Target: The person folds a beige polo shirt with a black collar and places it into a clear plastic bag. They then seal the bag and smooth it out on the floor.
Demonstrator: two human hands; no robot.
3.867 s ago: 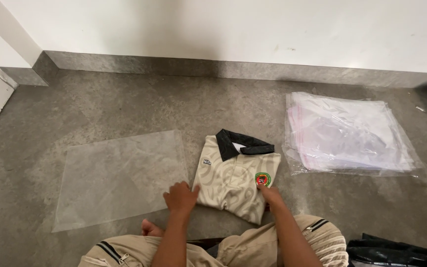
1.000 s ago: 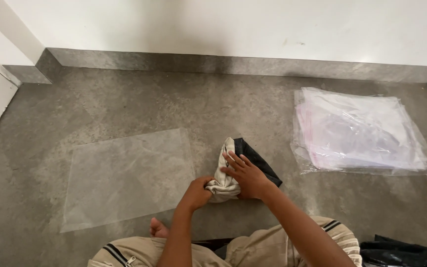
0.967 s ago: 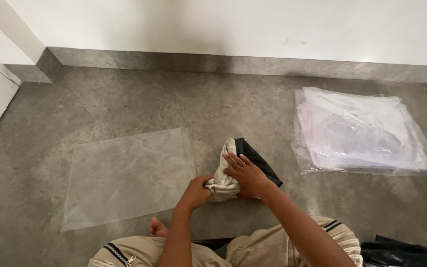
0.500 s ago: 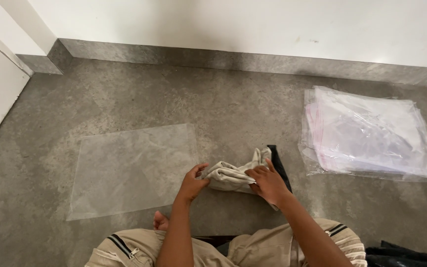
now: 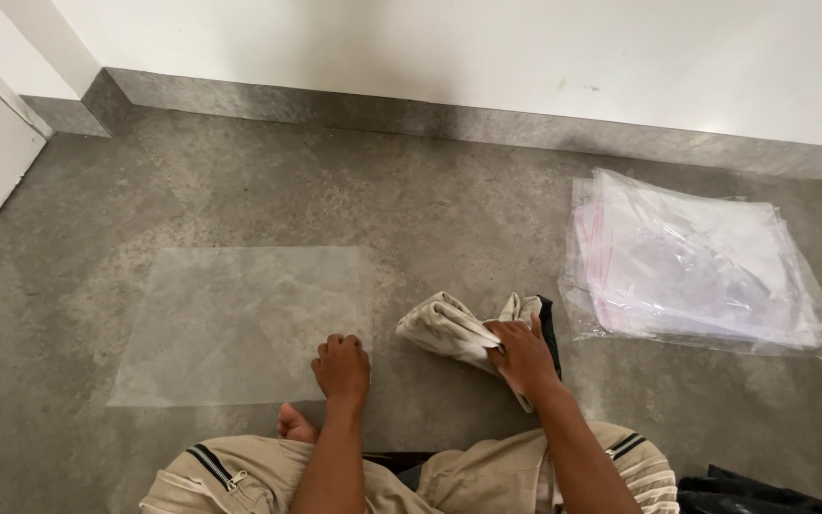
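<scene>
The right hand (image 5: 523,357) is gripping the folded cream shirt (image 5: 468,331) on the floor, fingers closed over it so the bundle keeps its shape. Just left of the shirt, the left hand (image 5: 342,366) is pressing curled fingers onto the near corner of the clear plastic bag (image 5: 240,324), pinning it flat; a stack of bags (image 5: 696,262) is lying well right of the shirt.

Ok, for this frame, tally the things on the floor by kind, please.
Folded cream shirt with a black collar, under the right hand: 1
Flat clear plastic bag, touched by the left hand: 1
Stack of clear plastic bags, number in it unclear: 1
Black item at the lower right corner: 1
Total: 4
</scene>
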